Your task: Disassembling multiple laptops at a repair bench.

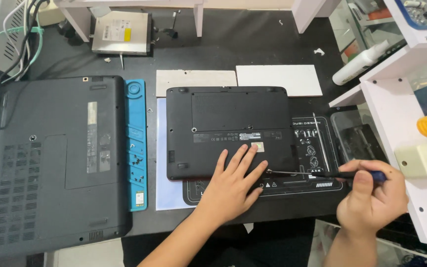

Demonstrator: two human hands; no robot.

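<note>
A small black laptop lies upside down on a printed work mat in the middle of the dark desk. My left hand rests flat on its near right corner, fingers spread. My right hand grips a screwdriver with a dark blue handle. The shaft lies nearly level and points left. Its tip meets the laptop's near right edge beside my left fingers.
A larger dark laptop lies upside down at left, beside a blue tray holding small screws. An optical drive sits at the back. Two white boards lie behind the small laptop. A white shelf, a bottle and a socket stand at right.
</note>
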